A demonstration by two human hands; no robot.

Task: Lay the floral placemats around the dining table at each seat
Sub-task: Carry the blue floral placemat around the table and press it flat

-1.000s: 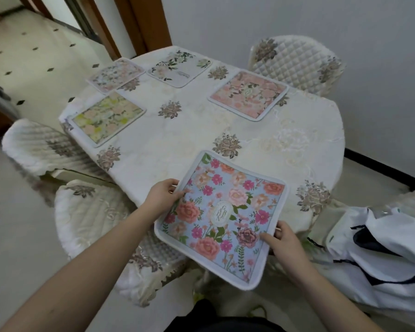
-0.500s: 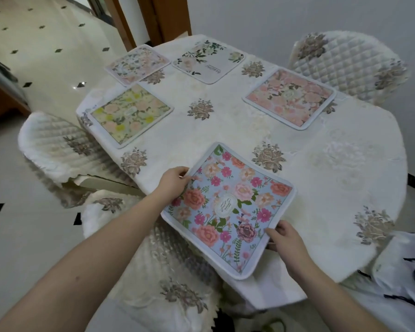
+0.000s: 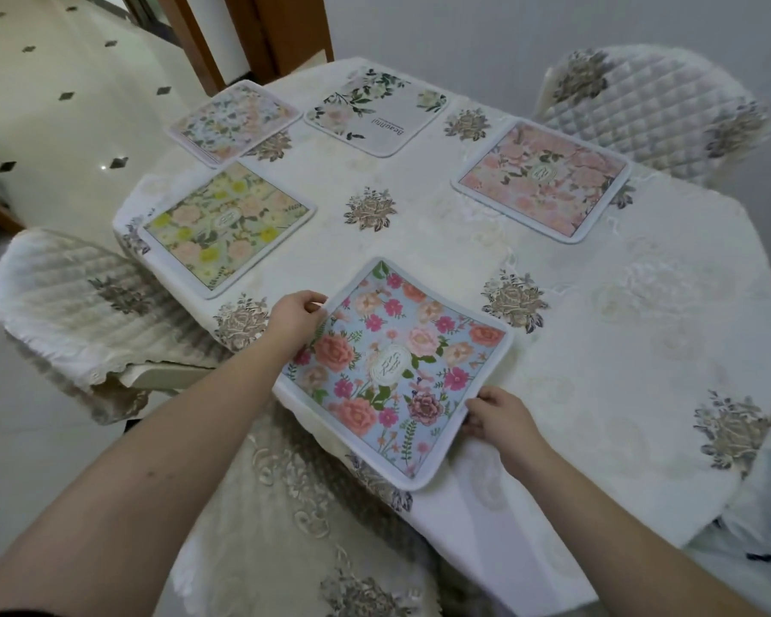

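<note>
A blue floral placemat [image 3: 397, 371] rests at the near edge of the dining table [image 3: 597, 327], one corner hanging past the edge. My left hand [image 3: 292, 320] pinches its left edge and my right hand [image 3: 497, 414] pinches its right corner. On the cream tablecloth lie a yellow-green placemat [image 3: 223, 224] at the left, a pale floral placemat [image 3: 234, 120] at the far left, a white placemat with green leaves [image 3: 375, 111] at the far end, and a pink placemat [image 3: 541, 178] at the right.
Quilted white chairs stand around the table: one [image 3: 85, 300] at the left, one [image 3: 655, 109] at the far right, one [image 3: 286, 505] just below the held mat. A white cloth with black trim [image 3: 762, 527] lies at the lower right. A wooden door frame [image 3: 263, 33] is beyond the table.
The blue placemat has moved forward onto the table and now lies mostly flat on the cloth. Both hands keep their hold. The view has shifted closer over the table.
</note>
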